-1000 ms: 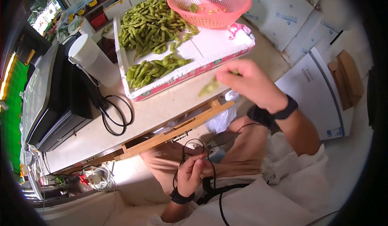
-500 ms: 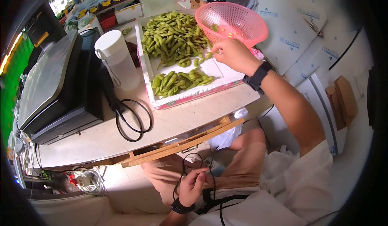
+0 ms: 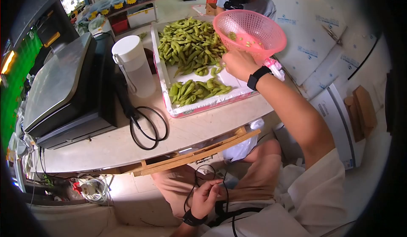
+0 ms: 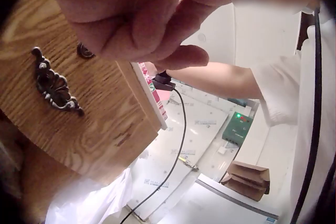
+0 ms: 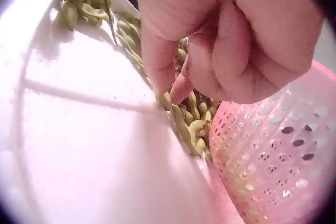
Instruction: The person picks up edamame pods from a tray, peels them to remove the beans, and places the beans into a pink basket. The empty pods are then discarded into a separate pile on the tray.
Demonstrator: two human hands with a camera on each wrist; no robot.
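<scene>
R hand (image 5: 226, 35) on pod (image 5: 164, 101), R-wrist clearest

A pale, smooth tabletop (image 3: 203, 124) carries everything. At its left end sits a bulky black machine (image 3: 72, 127) with a flat upper panel. Next to it stands an upright translucent bottle (image 3: 140, 76) with a white lid, and a black cable (image 3: 132, 112) loops near the front edge. Right of the bottle, a shallow white tray (image 3: 212, 104) with pink-patterned sides holds green pods (image 3: 186, 42).
</scene>
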